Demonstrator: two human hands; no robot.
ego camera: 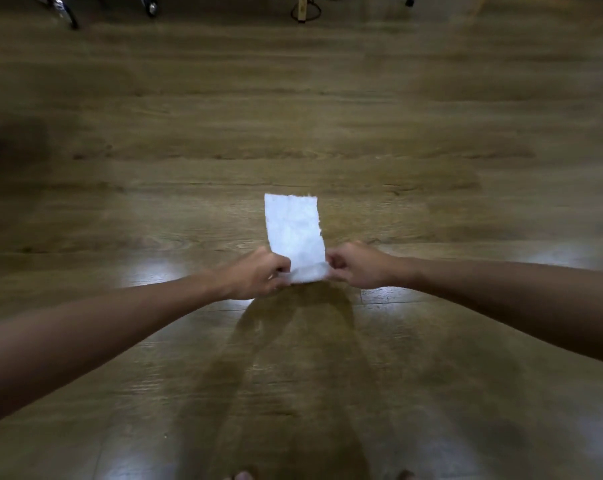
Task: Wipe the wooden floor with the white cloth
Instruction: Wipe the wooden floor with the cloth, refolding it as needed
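Castor wheels [151,6] of furniture seen at the top edge, a pale wooden leg [302,8] beside dark cables [316,13], toes [243,475] glimpsed at the bottom edge

Both hands, left [258,277] and right [357,266], pinching, arms outstretched

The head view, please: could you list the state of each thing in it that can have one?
white cloth: folded into a narrow strip, near end rolled up, gripped at both sides.
left hand: fingers curled, pinching the cloth's near left edge.
right hand: fingers curled, pinching the near right edge.
wooden floor: glossy, with light glare near the hands.
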